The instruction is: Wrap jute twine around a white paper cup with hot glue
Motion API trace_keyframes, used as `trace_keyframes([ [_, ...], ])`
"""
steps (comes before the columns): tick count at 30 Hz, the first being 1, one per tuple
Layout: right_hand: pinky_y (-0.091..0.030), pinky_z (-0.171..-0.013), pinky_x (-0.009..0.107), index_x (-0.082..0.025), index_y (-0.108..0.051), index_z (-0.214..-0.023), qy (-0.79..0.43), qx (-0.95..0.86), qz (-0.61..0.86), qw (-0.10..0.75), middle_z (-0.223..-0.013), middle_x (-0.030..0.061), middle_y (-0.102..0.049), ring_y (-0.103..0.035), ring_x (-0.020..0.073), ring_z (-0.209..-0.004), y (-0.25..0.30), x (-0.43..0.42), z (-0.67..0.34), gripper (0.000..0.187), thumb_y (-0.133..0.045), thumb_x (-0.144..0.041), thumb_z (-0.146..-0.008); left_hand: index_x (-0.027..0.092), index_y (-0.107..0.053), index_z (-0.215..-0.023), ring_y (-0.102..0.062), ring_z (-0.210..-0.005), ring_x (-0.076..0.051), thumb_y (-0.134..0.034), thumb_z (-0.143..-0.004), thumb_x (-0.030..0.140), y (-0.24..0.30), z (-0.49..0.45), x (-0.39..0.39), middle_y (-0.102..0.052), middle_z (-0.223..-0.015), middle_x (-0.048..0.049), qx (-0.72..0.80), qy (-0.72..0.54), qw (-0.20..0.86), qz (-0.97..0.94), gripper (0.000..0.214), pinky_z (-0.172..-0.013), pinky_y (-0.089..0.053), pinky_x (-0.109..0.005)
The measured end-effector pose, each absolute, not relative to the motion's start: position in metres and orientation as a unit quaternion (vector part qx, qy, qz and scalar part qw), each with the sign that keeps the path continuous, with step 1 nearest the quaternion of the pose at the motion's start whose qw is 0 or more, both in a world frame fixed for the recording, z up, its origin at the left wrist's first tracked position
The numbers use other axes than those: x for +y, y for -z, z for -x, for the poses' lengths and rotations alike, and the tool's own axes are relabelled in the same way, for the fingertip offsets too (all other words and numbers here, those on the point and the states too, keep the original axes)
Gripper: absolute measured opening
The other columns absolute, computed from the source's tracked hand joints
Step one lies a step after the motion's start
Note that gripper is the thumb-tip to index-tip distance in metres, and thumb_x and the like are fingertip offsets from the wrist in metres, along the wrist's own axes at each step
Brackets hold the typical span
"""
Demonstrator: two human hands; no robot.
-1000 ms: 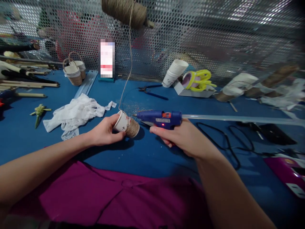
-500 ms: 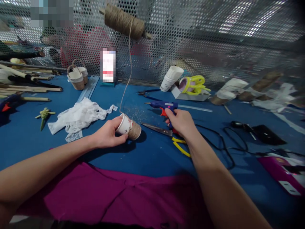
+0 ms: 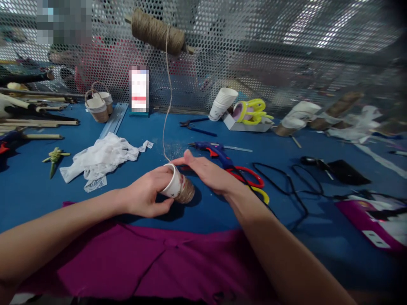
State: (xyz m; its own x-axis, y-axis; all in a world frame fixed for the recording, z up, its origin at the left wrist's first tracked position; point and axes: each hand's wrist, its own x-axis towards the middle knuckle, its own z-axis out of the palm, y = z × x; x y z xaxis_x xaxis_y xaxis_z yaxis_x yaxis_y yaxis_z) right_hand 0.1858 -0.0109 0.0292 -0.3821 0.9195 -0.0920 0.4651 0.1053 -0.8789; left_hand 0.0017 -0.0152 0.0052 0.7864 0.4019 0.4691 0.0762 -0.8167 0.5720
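We find the cup (image 3: 173, 185) tilted over the table (image 3: 280, 149), gripped by the left hand (image 3: 148, 192), fingers inside its mouth; the right hand (image 3: 211, 173) stretches its fingers beside the twine (image 3: 169, 89), whether gripping it we cannot tell; slack from the spool (image 3: 155, 33) could, we judge, loosen the winding; the glue gun (image 3: 213, 149) lies near, and, if hot, could burn a straying hand.

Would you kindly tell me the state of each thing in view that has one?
Paper cup: tilted in the left hand, lower part wrapped in twine
Glue gun: lying down, glue stick inserted
Scissors: blades hidden, open or shut unclear
Pliers: handles spread
White lace: crumpled
Twine spool: partly unwound
Screen: lit, upright
White cups: nested, tilted
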Motion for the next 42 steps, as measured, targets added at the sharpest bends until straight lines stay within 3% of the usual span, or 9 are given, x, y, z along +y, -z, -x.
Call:
trace_keyframes([
  [2,-0.038,-0.09,0.032,-0.019,-0.065,-0.099,-0.56,-0.653,0.429,0.276,-0.105,0.0057,-0.064,-0.055,0.0157,-0.1,-0.026,-0.016,-0.177,0.039,-0.042,-0.047,-0.085,0.013,-0.056,-0.079,-0.052,-0.082,-0.019,-0.049,-0.068,0.009,-0.005,-0.003,-0.017,-0.063,-0.081,-0.0084,0.123,-0.284,0.265,-0.913,0.014,-0.085,-0.042,-0.035],
  [5,-0.043,-0.081,0.03,-0.02,-0.067,-0.085,-0.613,-0.581,0.399,0.356,-0.105,0.0034,-0.063,-0.058,0.0142,-0.089,-0.02,-0.018,-0.174,0.022,-0.062,-0.038,-0.073,0.013,-0.056,-0.078,-0.052,-0.08,-0.018,-0.048,-0.068,0.008,-0.005,-0.003,-0.019,-0.062,-0.079,-0.0075,0.126,-0.27,0.268,-0.916,0.014,-0.085,-0.042,-0.035],
  [8,-0.043,-0.078,0.026,-0.021,-0.068,-0.07,-0.591,-0.547,0.4,0.437,-0.093,0.0003,-0.065,-0.057,0.011,-0.082,-0.021,-0.02,-0.178,0.01,-0.066,-0.031,-0.069,0.013,-0.054,-0.074,-0.051,-0.076,-0.016,-0.049,-0.067,0.01,-0.006,-0.001,-0.019,-0.058,-0.076,-0.0055,0.174,-0.273,0.321,-0.89,0.009,-0.078,-0.044,-0.031],
  [11,-0.043,-0.075,0.024,-0.023,-0.069,-0.069,-0.536,-0.542,0.418,0.494,-0.074,-0.0029,-0.065,-0.056,0.0086,-0.072,-0.026,-0.022,-0.183,0.006,-0.068,-0.029,-0.068,0.012,-0.051,-0.081,-0.048,-0.064,-0.012,-0.051,-0.068,0.015,-0.007,0.001,-0.018,-0.053,-0.071,-0.0014,0.264,-0.247,0.444,-0.82,0.013,-0.059,-0.043,-0.023],
  [14,-0.044,-0.071,0.025,-0.024,-0.069,-0.069,-0.493,-0.545,0.432,0.523,-0.069,-0.0036,-0.065,-0.055,0.008,-0.065,-0.029,-0.025,-0.185,0.004,-0.068,-0.028,-0.067,0.011,-0.049,-0.086,-0.043,-0.055,-0.008,-0.054,-0.068,0.02,-0.007,0.001,-0.017,-0.05,-0.067,0.0016,0.307,-0.219,0.552,-0.744,0.021,-0.051,-0.038,-0.019],
  [21,-0.045,-0.062,0.027,-0.02,-0.068,-0.068,-0.39,-0.578,0.501,0.513,-0.067,-0.0009,-0.065,-0.055,0.0106,-0.062,-0.026,-0.026,-0.185,0.012,-0.067,-0.032,-0.067,0.01,-0.05,-0.086,-0.041,-0.053,-0.006,-0.057,-0.067,0.021,-0.003,0.0,-0.016,-0.048,-0.066,0.0019,0.313,-0.21,0.621,-0.687,0.023,-0.049,-0.035,-0.018],
  [42,-0.045,-0.064,0.028,-0.017,-0.066,-0.071,-0.35,-0.618,0.534,0.459,-0.068,0.0011,-0.065,-0.057,0.0132,-0.065,-0.017,-0.023,-0.184,0.02,-0.063,-0.037,-0.071,0.011,-0.05,-0.089,-0.047,-0.059,-0.008,-0.055,-0.071,0.017,-0.003,0.003,-0.021,-0.052,-0.071,0.0008,0.265,-0.217,0.576,-0.742,0.02,-0.055,-0.041,-0.018],
])
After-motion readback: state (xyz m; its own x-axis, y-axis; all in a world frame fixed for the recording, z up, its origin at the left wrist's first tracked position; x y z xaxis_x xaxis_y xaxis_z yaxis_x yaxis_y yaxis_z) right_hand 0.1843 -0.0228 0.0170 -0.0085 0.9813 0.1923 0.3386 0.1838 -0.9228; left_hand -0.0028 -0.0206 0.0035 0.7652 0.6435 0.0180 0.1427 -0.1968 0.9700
